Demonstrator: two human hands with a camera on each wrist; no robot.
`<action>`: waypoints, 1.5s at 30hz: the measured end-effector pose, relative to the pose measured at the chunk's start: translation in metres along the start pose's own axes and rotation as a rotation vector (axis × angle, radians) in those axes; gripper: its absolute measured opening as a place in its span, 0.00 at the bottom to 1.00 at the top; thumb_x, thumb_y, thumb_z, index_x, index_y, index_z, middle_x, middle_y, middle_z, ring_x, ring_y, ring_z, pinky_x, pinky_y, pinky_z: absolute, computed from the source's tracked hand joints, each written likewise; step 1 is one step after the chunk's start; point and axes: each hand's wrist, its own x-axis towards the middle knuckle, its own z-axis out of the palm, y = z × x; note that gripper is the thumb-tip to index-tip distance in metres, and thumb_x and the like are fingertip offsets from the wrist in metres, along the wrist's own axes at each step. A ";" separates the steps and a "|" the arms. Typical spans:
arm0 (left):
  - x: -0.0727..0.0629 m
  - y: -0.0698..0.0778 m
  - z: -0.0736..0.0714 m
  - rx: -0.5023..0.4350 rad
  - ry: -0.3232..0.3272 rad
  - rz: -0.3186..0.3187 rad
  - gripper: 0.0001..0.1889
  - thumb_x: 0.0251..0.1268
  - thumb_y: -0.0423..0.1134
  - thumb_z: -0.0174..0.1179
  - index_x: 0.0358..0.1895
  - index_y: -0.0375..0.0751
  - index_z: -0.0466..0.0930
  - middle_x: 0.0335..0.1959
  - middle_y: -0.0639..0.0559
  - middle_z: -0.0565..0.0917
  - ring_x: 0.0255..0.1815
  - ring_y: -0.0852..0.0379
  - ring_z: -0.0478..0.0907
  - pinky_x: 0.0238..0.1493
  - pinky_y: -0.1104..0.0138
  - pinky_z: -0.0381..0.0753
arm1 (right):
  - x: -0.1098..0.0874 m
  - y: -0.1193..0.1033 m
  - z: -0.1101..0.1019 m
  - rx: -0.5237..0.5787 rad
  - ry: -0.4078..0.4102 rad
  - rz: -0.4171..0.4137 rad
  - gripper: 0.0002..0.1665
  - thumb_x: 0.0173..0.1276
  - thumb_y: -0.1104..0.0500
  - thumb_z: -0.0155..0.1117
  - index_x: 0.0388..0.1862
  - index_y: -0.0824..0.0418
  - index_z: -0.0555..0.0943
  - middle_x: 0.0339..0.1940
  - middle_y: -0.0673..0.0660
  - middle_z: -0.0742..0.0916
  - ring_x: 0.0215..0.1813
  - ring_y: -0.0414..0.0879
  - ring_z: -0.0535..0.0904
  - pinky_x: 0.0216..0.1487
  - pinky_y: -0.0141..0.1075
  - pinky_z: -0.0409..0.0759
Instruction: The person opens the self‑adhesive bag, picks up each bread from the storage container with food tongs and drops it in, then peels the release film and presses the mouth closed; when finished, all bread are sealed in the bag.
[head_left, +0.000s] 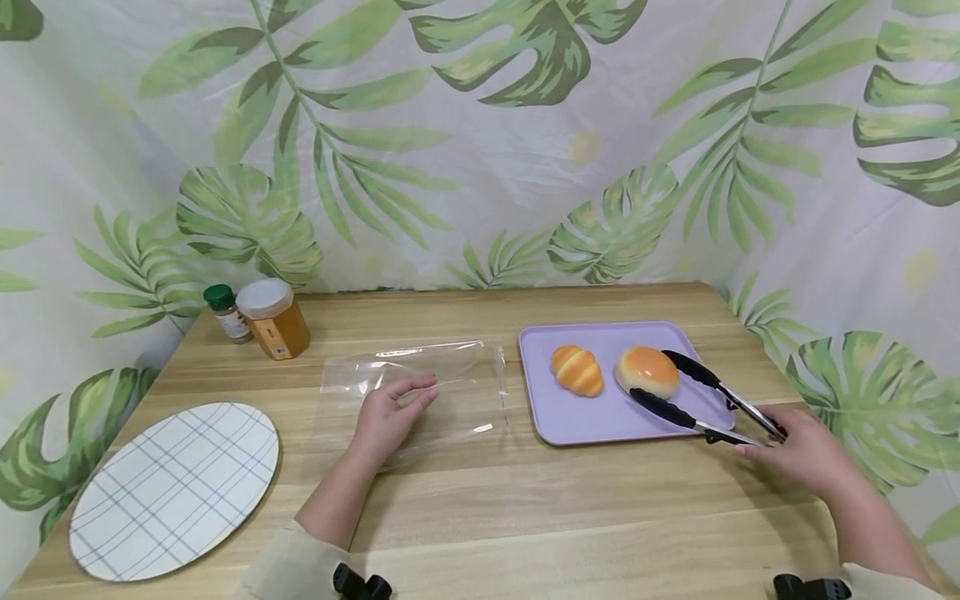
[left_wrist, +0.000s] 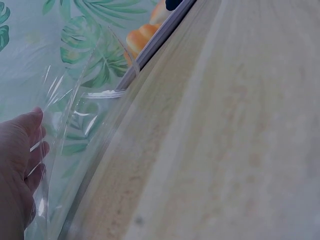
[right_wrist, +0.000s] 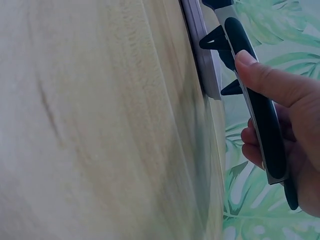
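Note:
My right hand (head_left: 802, 450) grips the tongs (right_wrist: 260, 110) by their handles, thumb along one handle and fingers behind the other. The tongs' black tips stand spread on either side of a round glossy bun (head_left: 649, 372) on the lilac tray (head_left: 551, 425). To the bun's left lies a small ridged croissant (head_left: 577, 371). My left hand (head_left: 392, 417) is at a clear plastic bag (head_left: 457, 408), fingers extended and thumb apart from them. In the left wrist view, the bag's film (left_wrist: 75, 130) stands up beside those fingers (left_wrist: 37, 150); exactly where they touch it is unclear.
An oval plate (head_left: 180, 492) with a blue grid pattern lies at the front left of the wooden table (head_left: 570, 517). At the back left stand an amber jar (head_left: 277, 325) with a white lid and a small green-capped bottle (head_left: 227, 312). Leaf-printed cloth (head_left: 495, 167) hangs behind.

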 end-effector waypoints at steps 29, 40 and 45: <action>0.001 0.002 -0.002 -0.004 -0.011 -0.008 0.13 0.63 0.39 0.66 0.48 0.37 0.86 0.51 0.46 0.87 0.60 0.46 0.81 0.69 0.51 0.72 | 0.004 -0.038 -0.014 0.069 0.012 0.006 0.46 0.59 0.39 0.72 0.66 0.68 0.71 0.60 0.74 0.77 0.58 0.68 0.73 0.50 0.57 0.73; -0.001 0.004 -0.001 -0.005 -0.011 0.009 0.12 0.63 0.39 0.66 0.46 0.37 0.86 0.51 0.45 0.87 0.59 0.45 0.81 0.69 0.50 0.72 | 0.031 -0.105 0.001 0.053 -0.023 -0.249 0.39 0.52 0.45 0.79 0.58 0.64 0.79 0.51 0.63 0.85 0.50 0.54 0.80 0.49 0.46 0.77; -0.003 0.005 -0.001 -0.011 -0.013 0.010 0.11 0.63 0.40 0.66 0.45 0.38 0.86 0.50 0.45 0.87 0.58 0.45 0.81 0.69 0.50 0.71 | 0.045 -0.126 0.005 -0.011 -0.084 -0.301 0.40 0.51 0.45 0.79 0.59 0.65 0.79 0.45 0.57 0.84 0.41 0.46 0.76 0.42 0.41 0.76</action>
